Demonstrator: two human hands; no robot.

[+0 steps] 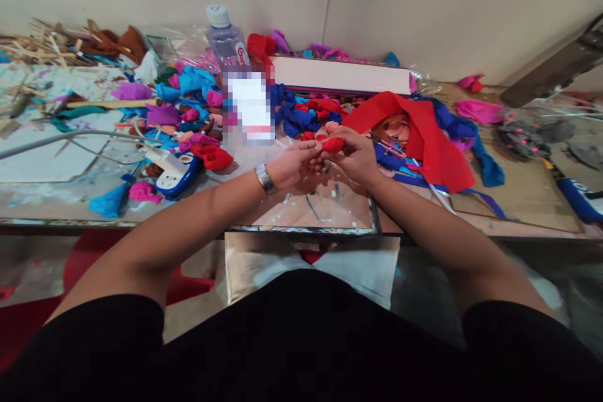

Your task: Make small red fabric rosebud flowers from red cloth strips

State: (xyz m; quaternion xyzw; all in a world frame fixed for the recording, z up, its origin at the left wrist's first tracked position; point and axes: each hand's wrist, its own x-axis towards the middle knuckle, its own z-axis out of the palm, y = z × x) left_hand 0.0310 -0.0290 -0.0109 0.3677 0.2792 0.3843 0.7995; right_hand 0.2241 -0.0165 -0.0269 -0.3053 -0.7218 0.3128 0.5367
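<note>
Just above the front part of the table, my left hand [296, 162] and my right hand [357, 154] meet around a small red fabric rose [332, 145]. My left fingers pinch its left side, while my right fingers wrap it from the right and partly hide it. Past my right hand lies a wide red fabric strip [436, 157], looped over other pieces. Behind both hands is a heap of dark blue fabric pieces [298, 118] mixed with red ones. Another red rolled piece [211, 156] rests to the left of my left wrist.
A power strip [176, 179] with a plugged-in cable is at left. Behind stand a clear bottle [228, 41] and a blurred phone [254, 107]. A long white box [339, 75] lies near the wall. Wooden sticks [51, 47] are piled far left; a blue-handled tool [581, 198] is far right.
</note>
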